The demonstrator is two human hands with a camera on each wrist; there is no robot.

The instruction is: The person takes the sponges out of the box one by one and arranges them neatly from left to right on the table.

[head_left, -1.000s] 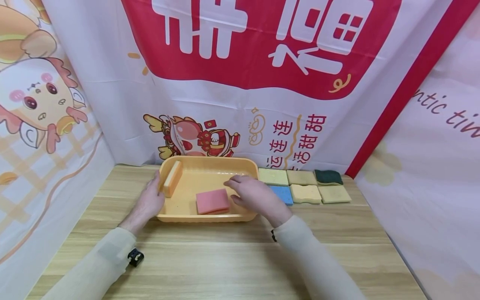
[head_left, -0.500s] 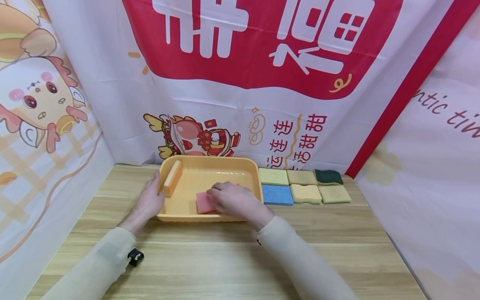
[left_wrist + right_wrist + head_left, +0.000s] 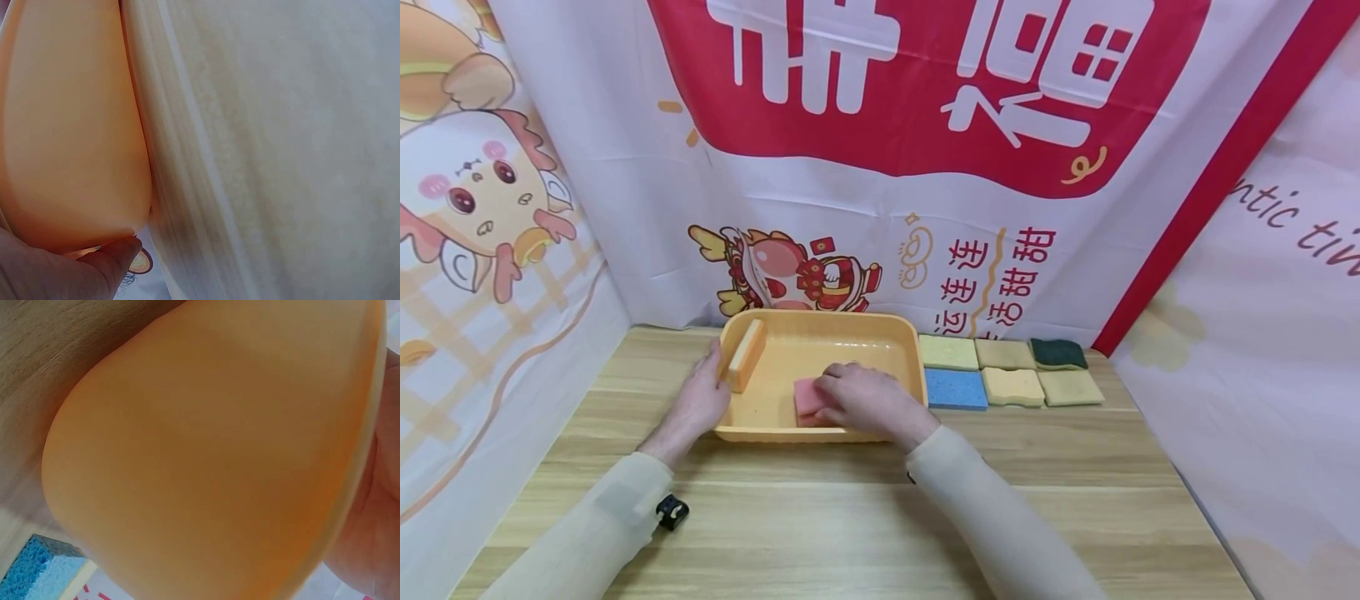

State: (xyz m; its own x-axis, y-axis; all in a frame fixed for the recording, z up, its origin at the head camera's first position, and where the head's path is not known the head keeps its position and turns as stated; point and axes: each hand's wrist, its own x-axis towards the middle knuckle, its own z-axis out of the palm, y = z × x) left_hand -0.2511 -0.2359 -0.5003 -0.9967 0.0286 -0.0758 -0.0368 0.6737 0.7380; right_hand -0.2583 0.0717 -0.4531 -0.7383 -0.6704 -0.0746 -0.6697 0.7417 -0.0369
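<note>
A shallow yellow-orange plastic tray (image 3: 820,434) stands on the table against the back cloth. My left hand (image 3: 700,398) grips its left wall, the thumb over the rim; in the left wrist view, fingers (image 3: 115,259) touch the tray's outer wall (image 3: 75,137). Inside the tray, my right hand (image 3: 868,402) pinches a pink sponge (image 3: 810,395) near the front wall. A redder layer shows below its pink top; whether it is a separate piece I cannot tell. The tray wall (image 3: 187,456) hides most of that hand in the right wrist view. An orange-and-cream sponge (image 3: 747,357) stands on edge at the tray's left end.
Right of the tray, two rows of sponges lie flat: a blue one (image 3: 956,389), pale yellow (image 3: 949,352), tan (image 3: 1004,354), dark green (image 3: 1058,353), a wavy cream one (image 3: 1012,387) and another tan (image 3: 1070,387). Printed cloth (image 3: 820,183) hangs behind the wooden table (image 3: 820,517).
My right hand has moved left and down from the tray's right side onto the pink sponge and taken hold of it. My left hand has stayed on the tray's left wall.
</note>
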